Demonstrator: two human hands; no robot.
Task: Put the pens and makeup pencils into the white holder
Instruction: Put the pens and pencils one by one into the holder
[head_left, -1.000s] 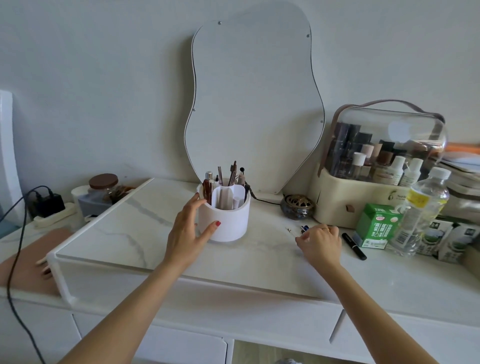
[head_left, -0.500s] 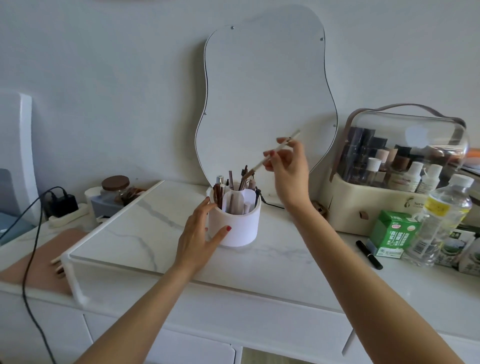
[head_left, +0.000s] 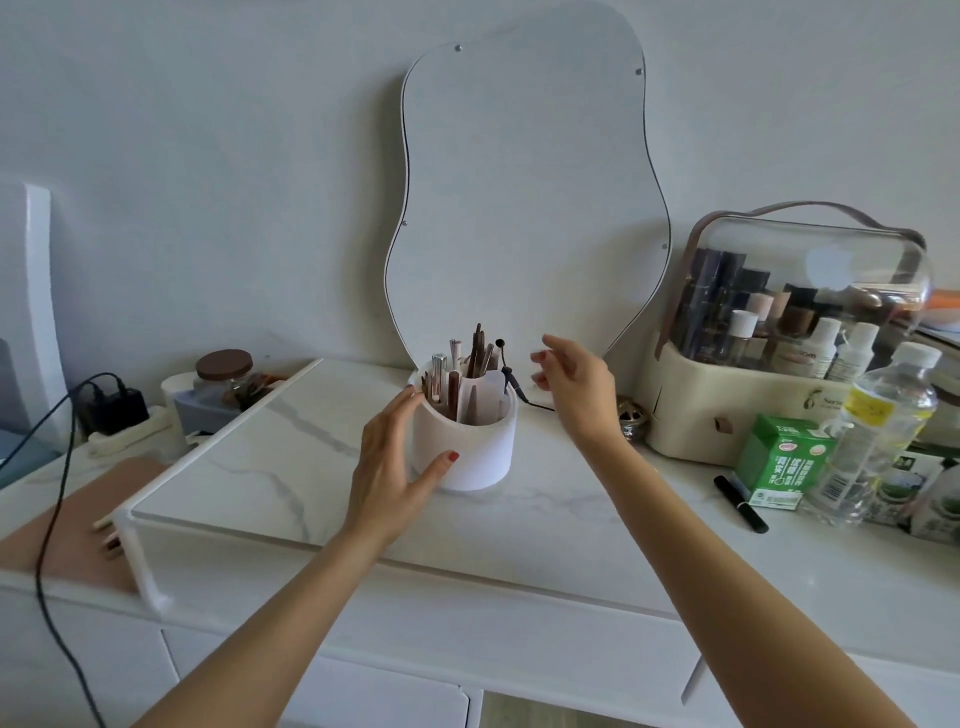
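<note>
Left hand (head_left: 387, 467) cups the white holder (head_left: 467, 447) near the desk's back edge; right hand (head_left: 576, 384) hovers beside it, slack, empty. Brace it while slotting the black pen (head_left: 740, 503), lying toward the right edge, upright

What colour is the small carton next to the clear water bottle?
Green, with white print near its base; the carton shows best in the head view.

My right hand (head_left: 576, 384) no longer pinches the pale pencil it held above the white holder (head_left: 467, 447) half a second ago. It now hovers empty, fingers loosely spread, lower down and just right of the holder's rim.
</note>
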